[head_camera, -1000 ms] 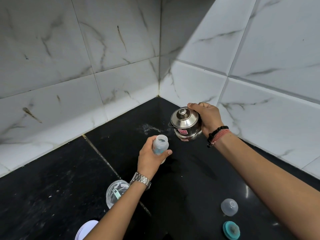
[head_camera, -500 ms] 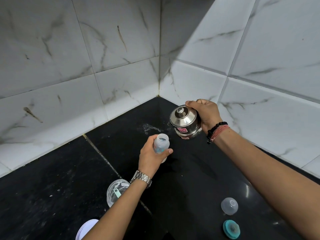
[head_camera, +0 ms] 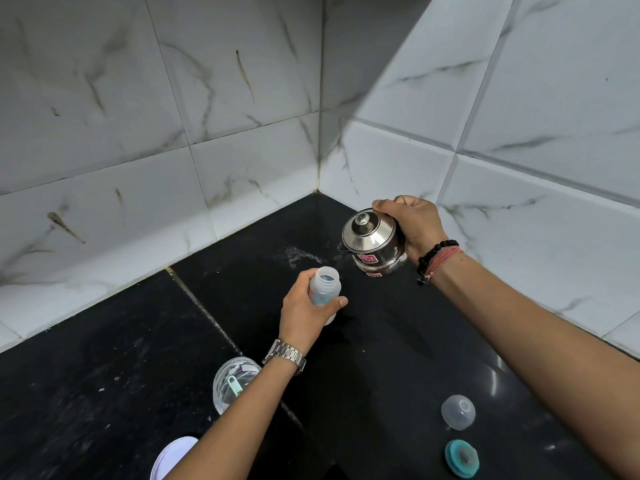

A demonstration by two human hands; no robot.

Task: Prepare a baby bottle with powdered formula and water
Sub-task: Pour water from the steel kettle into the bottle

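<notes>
Fingers (head_camera: 341, 301) of the left hand (head_camera: 304, 315) are curled round the baby bottle (head_camera: 324, 292); the thumb is wrapped across its front, approx. mid-body. The bottle is held upright above the black counter (head_camera: 104, 375), mouth uncapped and facing up. The right hand (head_camera: 414, 225) is closed on the steel kettle (head_camera: 372, 242), gripped from behind w/ fingers over the top edge. The kettle is held off the counter, lid on, tilted w/ its spout toward the bottle; spout and bottle mouth are near but apart. No stream is visible between them.

Below the left wrist, partly hidden by the forearm, a clear jar (head_camera: 230, 384) w/ a teal scoop (head_camera: 234, 384) inside is seen. A white lid (head_camera: 169, 457) lies nearer the lower edge. Under the right forearm, well apart from the bottle, a clear dome cap (head_camera: 458, 412) and a teal ring w/ nipple (head_camera: 461, 458) rest on the counter. Powder residue (head_camera: 299, 254) is noted beyond the bottle, near the tiled wall (head_camera: 138, 133) corner.
</notes>
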